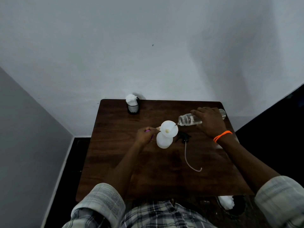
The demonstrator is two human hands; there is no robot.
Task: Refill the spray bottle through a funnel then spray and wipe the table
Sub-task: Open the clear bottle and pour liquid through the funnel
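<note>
A white spray bottle (163, 141) stands uncapped near the middle of the dark wooden table (148, 170), with a white funnel (169, 129) seated in its neck. My left hand (145, 134) grips the funnel's side tab and the bottle's shoulder; something pink shows under the fingers. My right hand (209, 122) holds a clear water bottle (189, 120) tipped on its side, mouth at the funnel's right rim, a thin stream running in. The black spray head (183, 137) with its long dip tube (187, 158) lies on the table right of the bottle.
A black mesh cup (133, 108) stuffed with white tissue stands at the table's back left corner by the wall. White cloth (226, 203) lies in a dark bin below the front right edge. Another white patch shows under my right forearm.
</note>
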